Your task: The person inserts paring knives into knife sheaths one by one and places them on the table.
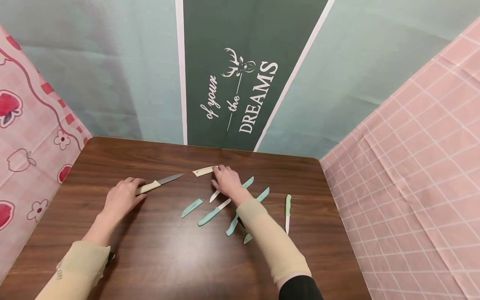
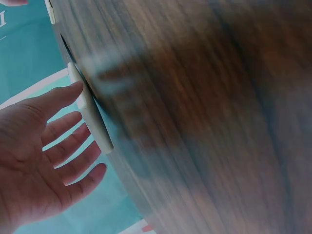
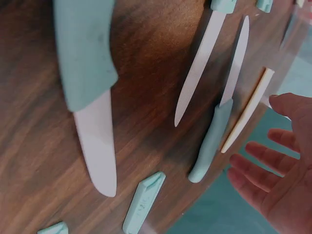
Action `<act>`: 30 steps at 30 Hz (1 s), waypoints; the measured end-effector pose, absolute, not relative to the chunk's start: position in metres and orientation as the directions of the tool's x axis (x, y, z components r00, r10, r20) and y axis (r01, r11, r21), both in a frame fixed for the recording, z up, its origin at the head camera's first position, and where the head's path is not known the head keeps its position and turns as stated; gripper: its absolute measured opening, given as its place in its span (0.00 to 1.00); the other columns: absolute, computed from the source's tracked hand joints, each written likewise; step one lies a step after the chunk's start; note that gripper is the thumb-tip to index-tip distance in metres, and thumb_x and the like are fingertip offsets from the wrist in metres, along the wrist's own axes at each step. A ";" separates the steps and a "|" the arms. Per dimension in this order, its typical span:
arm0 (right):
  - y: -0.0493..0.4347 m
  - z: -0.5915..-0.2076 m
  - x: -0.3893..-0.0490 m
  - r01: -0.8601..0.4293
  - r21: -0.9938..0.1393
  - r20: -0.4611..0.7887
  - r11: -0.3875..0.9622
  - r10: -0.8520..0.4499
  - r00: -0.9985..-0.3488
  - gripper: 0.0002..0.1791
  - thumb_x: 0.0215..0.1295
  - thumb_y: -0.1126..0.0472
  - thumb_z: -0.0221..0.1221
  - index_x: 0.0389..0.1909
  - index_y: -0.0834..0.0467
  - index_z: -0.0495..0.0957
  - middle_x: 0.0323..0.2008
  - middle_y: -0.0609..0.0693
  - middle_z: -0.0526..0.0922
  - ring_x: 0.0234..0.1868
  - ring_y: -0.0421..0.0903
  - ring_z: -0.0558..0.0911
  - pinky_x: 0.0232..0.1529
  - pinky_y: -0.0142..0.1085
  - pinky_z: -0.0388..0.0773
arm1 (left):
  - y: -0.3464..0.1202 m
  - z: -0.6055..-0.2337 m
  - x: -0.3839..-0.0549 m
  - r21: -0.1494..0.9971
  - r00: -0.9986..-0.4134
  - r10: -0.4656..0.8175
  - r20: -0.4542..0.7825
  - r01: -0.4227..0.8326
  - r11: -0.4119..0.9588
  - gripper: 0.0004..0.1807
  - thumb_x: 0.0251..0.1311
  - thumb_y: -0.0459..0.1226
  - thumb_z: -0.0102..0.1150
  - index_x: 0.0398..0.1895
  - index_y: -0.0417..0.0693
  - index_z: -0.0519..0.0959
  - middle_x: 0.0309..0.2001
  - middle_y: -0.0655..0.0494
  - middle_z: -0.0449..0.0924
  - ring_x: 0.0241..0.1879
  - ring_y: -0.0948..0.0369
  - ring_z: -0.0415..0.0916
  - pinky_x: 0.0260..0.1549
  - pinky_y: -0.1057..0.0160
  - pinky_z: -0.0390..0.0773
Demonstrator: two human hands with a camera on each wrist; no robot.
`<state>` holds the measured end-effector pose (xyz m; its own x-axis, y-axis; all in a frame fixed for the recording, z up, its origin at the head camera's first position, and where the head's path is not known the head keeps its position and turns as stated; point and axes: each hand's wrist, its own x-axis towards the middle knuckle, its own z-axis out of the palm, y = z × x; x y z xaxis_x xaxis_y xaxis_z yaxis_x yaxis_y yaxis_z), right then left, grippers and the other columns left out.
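My left hand (image 1: 121, 196) is at the cream handle of a knife (image 1: 148, 187) lying on the table, grey blade pointing right. In the left wrist view, the thumb tip overlaps the cream handle (image 2: 92, 114), while the other fingers spread loosely behind it. At the back, my right hand (image 1: 227, 182) reaches over the right end of a cream blade sheath (image 1: 202, 171). Its fingers are loosely extended beside the sheath (image 3: 248, 109) in the right wrist view. Partly under the right arm lies a teal-handled knife (image 3: 209, 141) with a white blade.
Two more teal-handled knives (image 1: 208, 217), (image 1: 232, 225) lie nearer the front. Teal sheaths (image 1: 192, 208), (image 1: 264, 194) are among them, and a green sheath (image 1: 247, 238) peeks out beside the right sleeve. Farther right is a green-handled knife (image 1: 288, 206). Patterned cloths surround the wooden table (image 1: 168, 258).
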<state>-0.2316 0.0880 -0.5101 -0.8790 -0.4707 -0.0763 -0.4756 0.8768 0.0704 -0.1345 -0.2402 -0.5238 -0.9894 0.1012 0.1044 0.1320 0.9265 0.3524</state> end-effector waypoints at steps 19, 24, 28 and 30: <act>0.058 -0.537 -0.244 -0.507 0.121 -0.083 0.854 -0.500 -0.862 0.21 0.78 0.64 0.44 0.66 0.49 0.71 0.67 0.52 0.71 0.70 0.52 0.69 0.61 0.46 0.78 | -0.234 -0.526 -0.146 0.352 -0.996 0.089 0.003 0.084 0.932 0.18 0.56 0.32 0.69 0.50 0.40 0.80 0.45 0.38 0.81 0.43 0.36 0.80 0.30 0.39 0.79; 0.056 -0.540 -0.243 -0.523 0.096 -0.099 0.847 -0.514 -0.852 0.24 0.78 0.66 0.42 0.69 0.47 0.70 0.69 0.53 0.72 0.70 0.52 0.69 0.63 0.47 0.77 | -0.233 -0.527 -0.149 0.350 -0.996 0.094 -0.003 0.087 0.933 0.17 0.56 0.32 0.68 0.49 0.42 0.80 0.45 0.40 0.81 0.42 0.37 0.81 0.28 0.40 0.79; 0.055 -0.543 -0.243 -0.509 0.082 -0.069 0.857 -0.504 -0.861 0.23 0.77 0.66 0.44 0.66 0.46 0.73 0.65 0.54 0.74 0.67 0.53 0.72 0.61 0.46 0.79 | -0.232 -0.529 -0.150 0.348 -0.995 0.099 -0.001 0.093 0.933 0.16 0.56 0.31 0.68 0.48 0.42 0.80 0.44 0.41 0.81 0.41 0.38 0.81 0.27 0.41 0.79; 0.054 -0.544 -0.243 -0.502 0.088 -0.058 0.860 -0.499 -0.865 0.22 0.76 0.65 0.46 0.65 0.45 0.74 0.63 0.53 0.75 0.65 0.52 0.73 0.59 0.46 0.80 | -0.231 -0.529 -0.151 0.345 -0.995 0.099 -0.002 0.092 0.934 0.16 0.56 0.31 0.68 0.48 0.42 0.80 0.44 0.41 0.81 0.40 0.38 0.81 0.27 0.42 0.79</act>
